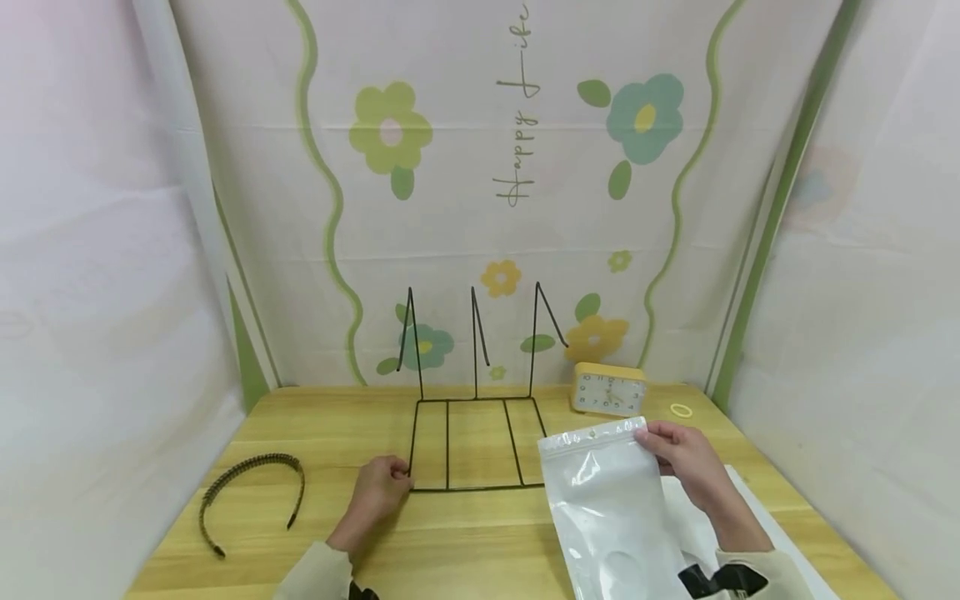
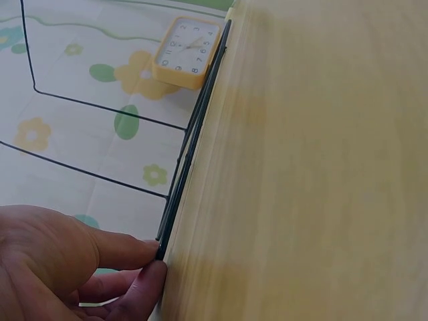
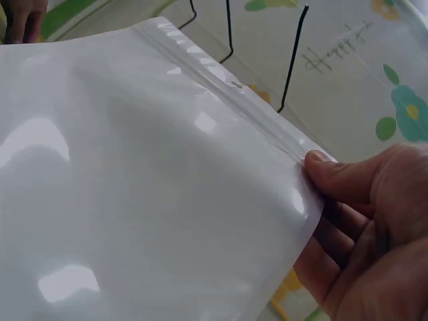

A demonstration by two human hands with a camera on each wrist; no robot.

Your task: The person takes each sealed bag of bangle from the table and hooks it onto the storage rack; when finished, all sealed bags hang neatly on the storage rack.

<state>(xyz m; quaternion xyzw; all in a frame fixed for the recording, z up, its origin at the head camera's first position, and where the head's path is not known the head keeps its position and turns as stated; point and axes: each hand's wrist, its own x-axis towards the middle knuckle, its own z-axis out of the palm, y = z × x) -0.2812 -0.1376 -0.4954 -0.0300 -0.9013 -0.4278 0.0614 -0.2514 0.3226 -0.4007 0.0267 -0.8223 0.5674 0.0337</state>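
Note:
A black wire rack [image 1: 467,489] with three upright hooked prongs stands at the back of the wooden table. My left hand [image 1: 381,492] pinches its near left corner between thumb and fingers, and the left wrist view shows the black wire [image 2: 175,207] caught at the fingertips. Held up by its top right corner, a glossy white zip-top bag [image 1: 607,500] hangs from my right hand [image 1: 686,458]. In the right wrist view the thumb presses on the bag [image 3: 167,180] beside the zip strip, with the fingers behind. The bag covers the rack's near right corner.
A yellow alarm clock [image 1: 609,390] sits behind the bag, with a small yellow ring [image 1: 681,411] to its right. A dark patterned headband [image 1: 255,461] lies at the left. White sheet-like material [image 1: 780,533] lies under my right forearm. Printed fabric walls enclose the table.

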